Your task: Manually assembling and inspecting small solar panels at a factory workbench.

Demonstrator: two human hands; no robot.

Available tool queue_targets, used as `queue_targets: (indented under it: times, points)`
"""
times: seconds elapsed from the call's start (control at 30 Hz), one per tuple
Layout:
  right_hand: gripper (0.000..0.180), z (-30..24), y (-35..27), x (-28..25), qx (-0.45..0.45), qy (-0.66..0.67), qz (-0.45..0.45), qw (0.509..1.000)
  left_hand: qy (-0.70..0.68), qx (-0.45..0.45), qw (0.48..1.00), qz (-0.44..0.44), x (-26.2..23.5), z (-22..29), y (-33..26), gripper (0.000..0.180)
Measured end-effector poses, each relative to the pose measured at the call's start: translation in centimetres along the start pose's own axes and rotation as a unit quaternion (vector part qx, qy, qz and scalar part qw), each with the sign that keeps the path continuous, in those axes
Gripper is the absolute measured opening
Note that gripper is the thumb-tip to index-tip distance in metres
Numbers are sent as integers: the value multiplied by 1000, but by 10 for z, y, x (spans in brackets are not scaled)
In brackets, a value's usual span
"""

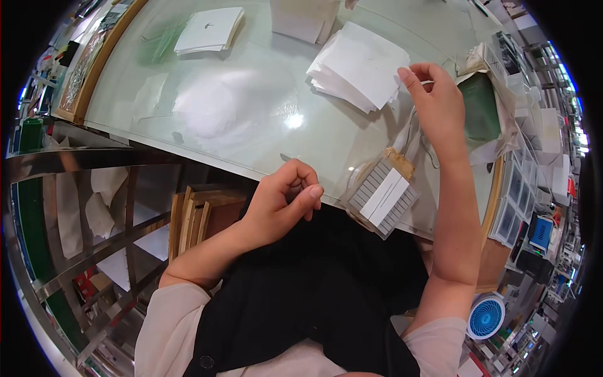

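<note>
My left hand (286, 200) is curled at the table's near edge, its thumb pressed toward the bent fingers. Just past its knuckles a thin grey pointed strip (287, 157) shows; whether the hand holds it, I cannot tell. At the right corner of a loose stack of white sheets (361, 66), my right hand (438, 103) has thumb and forefinger bent together. Its fingertips overlap the stack's corner, and what they pinch, if anything, is hidden. Between my arms lies a ribbed grey block with a white strip (386, 198), beside the table's near edge.
Another white stack (209, 30) lies at the far left of the glassy table (251, 125). A white container (304, 19) stands at the back. Right of my right hand is a green container (480, 107) with cloth around it. Wooden frames (195, 217) stand below the table.
</note>
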State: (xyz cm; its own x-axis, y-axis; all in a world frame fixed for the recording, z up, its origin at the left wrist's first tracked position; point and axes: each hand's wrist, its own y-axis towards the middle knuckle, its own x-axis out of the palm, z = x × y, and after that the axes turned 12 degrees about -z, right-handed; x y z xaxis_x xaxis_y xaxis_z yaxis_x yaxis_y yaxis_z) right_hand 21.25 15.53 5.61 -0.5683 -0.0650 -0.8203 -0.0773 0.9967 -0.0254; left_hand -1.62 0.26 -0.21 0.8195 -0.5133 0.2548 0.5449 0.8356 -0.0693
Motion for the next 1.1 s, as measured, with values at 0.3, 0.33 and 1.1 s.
queue_targets:
  times: [0.3, 0.33, 1.1]
  points:
    - [16, -10, -52, -23, -181, 451, -57, 872, 1, 137, 989, 59, -15, 10, 7, 29]
    - [16, -16, -64, -23, -216, 411, -49, 885, -17, 159, 985, 70, -15, 17, 10, 44]
    - [14, 28, -180, -28, -98, 458, -148, 871, 223, 159, 962, 8, 18, 32, -15, 25]
